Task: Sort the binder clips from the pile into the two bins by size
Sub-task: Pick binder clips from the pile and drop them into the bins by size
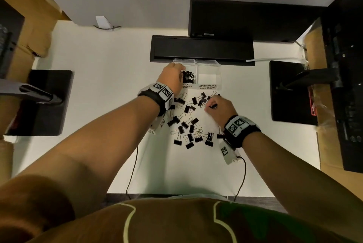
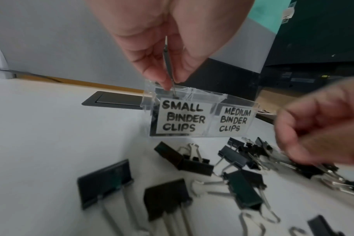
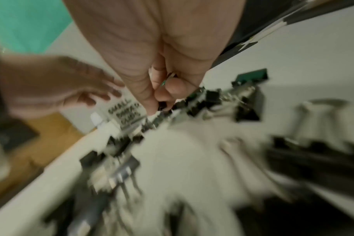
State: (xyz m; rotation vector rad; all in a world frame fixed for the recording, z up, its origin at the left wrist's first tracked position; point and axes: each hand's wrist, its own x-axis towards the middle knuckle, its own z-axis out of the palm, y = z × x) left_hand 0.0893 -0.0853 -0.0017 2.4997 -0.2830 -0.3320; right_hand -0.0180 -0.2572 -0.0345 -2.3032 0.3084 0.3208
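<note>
Black binder clips (image 1: 188, 123) of two sizes lie scattered on the white desk in front of two joined clear bins. The left bin, labelled SMALL BINDER CLIPS (image 2: 182, 118), holds several clips (image 1: 189, 78); the right bin, labelled MEDIUM BINDER CLIPS (image 2: 232, 121), looks empty (image 1: 209, 74). My left hand (image 2: 172, 83) hangs over the small bin's rim and pinches a small clip (image 2: 169, 63) by its wire handle. My right hand (image 1: 213, 105) sits at the pile's far right edge, fingers curled round a black clip (image 3: 164, 104). The right wrist view is blurred.
A black desk hatch (image 1: 202, 50) and a black box (image 1: 245, 19) lie just behind the bins. Black monitor stand bases sit at left (image 1: 43, 103) and right (image 1: 290, 93). Wrist camera cables (image 1: 243, 176) trail to the desk's front edge.
</note>
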